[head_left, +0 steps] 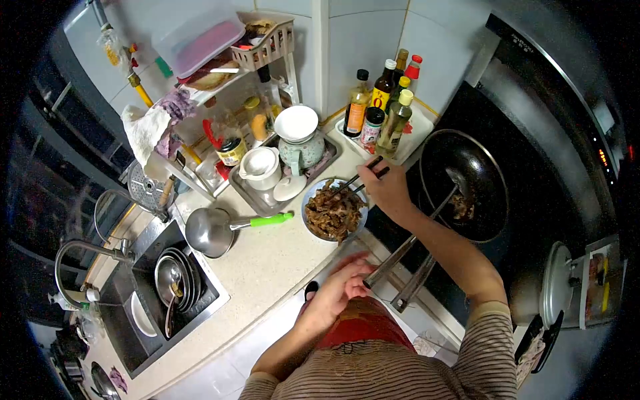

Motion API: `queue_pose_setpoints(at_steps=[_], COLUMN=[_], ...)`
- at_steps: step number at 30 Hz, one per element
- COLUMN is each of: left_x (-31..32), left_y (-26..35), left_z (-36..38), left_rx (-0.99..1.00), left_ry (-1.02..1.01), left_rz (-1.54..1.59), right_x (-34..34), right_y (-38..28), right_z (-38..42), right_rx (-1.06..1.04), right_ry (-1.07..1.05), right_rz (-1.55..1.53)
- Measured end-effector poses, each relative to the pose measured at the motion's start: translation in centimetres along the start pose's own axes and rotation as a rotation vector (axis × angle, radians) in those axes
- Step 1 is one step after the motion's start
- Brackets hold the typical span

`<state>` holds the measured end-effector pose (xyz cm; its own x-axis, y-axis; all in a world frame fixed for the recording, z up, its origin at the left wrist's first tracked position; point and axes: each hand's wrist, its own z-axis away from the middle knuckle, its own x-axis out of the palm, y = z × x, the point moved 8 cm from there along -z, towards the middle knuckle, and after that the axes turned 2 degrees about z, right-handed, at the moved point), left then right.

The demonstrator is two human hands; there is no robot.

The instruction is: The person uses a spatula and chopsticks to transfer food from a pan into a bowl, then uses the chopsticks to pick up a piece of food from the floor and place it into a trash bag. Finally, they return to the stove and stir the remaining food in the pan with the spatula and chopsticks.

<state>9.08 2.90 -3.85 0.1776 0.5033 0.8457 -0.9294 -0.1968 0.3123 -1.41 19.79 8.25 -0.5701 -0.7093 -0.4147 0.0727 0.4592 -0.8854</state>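
Dark chopsticks (pixel 355 180) are held in my right hand (pixel 387 191), their tips in the brown cooked food (pixel 331 212) on a light blue plate (pixel 307 220) on the counter. My left hand (pixel 345 287) hangs below the counter edge, near the end of a ladle handle; its fingers are blurred and whether they touch anything is unclear. The ladle (pixel 457 181) rests in a black wok (pixel 490 163) on the stove, beside some leftover food (pixel 461 207). The wok's handle (pixel 417 283) points toward me under my right forearm.
Sauce bottles (pixel 382 87) stand in a white tray behind the plate. A metal tray (pixel 267 208) holds a bowl and jars. Left of it lies a saucepan (pixel 209 232) with a green handle. The sink (pixel 215 293) holds stacked bowls. A pot lid (pixel 555 283) stands at right.
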Motion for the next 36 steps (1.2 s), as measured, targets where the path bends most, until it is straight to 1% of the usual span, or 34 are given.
queue_pose_setpoints(at_steps=[2,3,4,5,6,7,8,9,10,12,14,16,17,18,20,22,23,26,29,32,33,36], left_x=[-0.9,0.3,1.8,3.6,5.3,6.4,7.5,8.5,9.2,9.7,9.9,9.6,8.5,8.4,8.3,7.7,7.5,6.9,6.7,6.5,6.5,6.4], left_y=[0.8,1.4,1.4,1.5,1.4,1.4,1.6,1.3,1.2,1.7,2.4,3.2,3.4,3.9,4.9,5.2,5.3,5.2,5.1,5.2,5.2,5.4], left_z=[0.4,0.7,0.9,1.1,1.2,1.2,0.9,0.7,0.6,-0.5,-1.1,-1.0,-1.9,-2.0,-2.2,-2.9,-3.0,-3.5,-3.8,-4.2,-4.3,-4.4], left_rx=[-0.001,0.034,0.027,0.016,0.005,-0.004,0.026,0.033,0.044,0.123,0.108,-0.006,-0.005,0.001,0.012,-0.008,-0.013,-0.052,-0.076,-0.098,-0.107,-0.096], left_ry=[0.008,-0.055,-0.055,-0.06,-0.068,-0.071,-0.078,-0.122,-0.162,-0.217,-0.211,-0.133,-0.127,-0.146,-0.182,-0.18,-0.178,-0.195,-0.215,-0.241,-0.25,-0.226], left_rz=[-0.022,0.025,-0.01,-0.046,-0.083,-0.207,-0.504,-0.567,-0.629,-0.781,-0.708,-0.41,-0.351,-0.304,-0.208,-0.191,-0.193,-0.17,-0.145,-0.115,-0.103,-0.127], right_x=[-1.5,-3.6,-5.8,-8.5,-11.8,-15.5,-19.4,-22.6,-25.3,-30.2,-33.5,-34.6,-34.7,-34.7,-34.0,-32.8,-32.2,-31.9,-32.2,-32.8,-32.6,-32.8], right_y=[-0.9,-2.0,-2.5,-1.3,-4.3,-4.7,-4.8,-6.1,-6.3,-4.1,0.6,4.2,5.7,8.2,10.6,11.6,12.1,14.1,14.1,14.8,14.1,14.1], right_z=[-0.1,0.0,0.1,-0.5,0.4,0.9,1.7,3.1,4.2,5.9,7.6,9.5,10.2,10.5,10.4,9.7,9.4,8.4,8.0,8.1,8.2,8.7], right_rx=[-0.023,-0.013,-0.003,0.053,-0.005,0.002,-0.02,-0.047,-0.093,-0.176,-0.053,0.051,0.08,0.102,0.09,0.158,0.158,0.272,0.208,0.241,0.215,0.281], right_ry=[0.04,0.089,0.147,0.192,0.309,0.413,0.56,0.679,0.749,0.905,0.991,1.059,1.07,1.083,1.086,1.099,1.07,1.089,1.115,1.096,1.082,1.087], right_rz=[-0.081,-0.145,-0.202,-0.183,-0.261,-0.25,-0.201,-0.155,-0.168,-0.038,0.173,0.211,0.235,0.196,0.349,0.345,0.289,0.339,0.484,0.477,0.485,0.475])
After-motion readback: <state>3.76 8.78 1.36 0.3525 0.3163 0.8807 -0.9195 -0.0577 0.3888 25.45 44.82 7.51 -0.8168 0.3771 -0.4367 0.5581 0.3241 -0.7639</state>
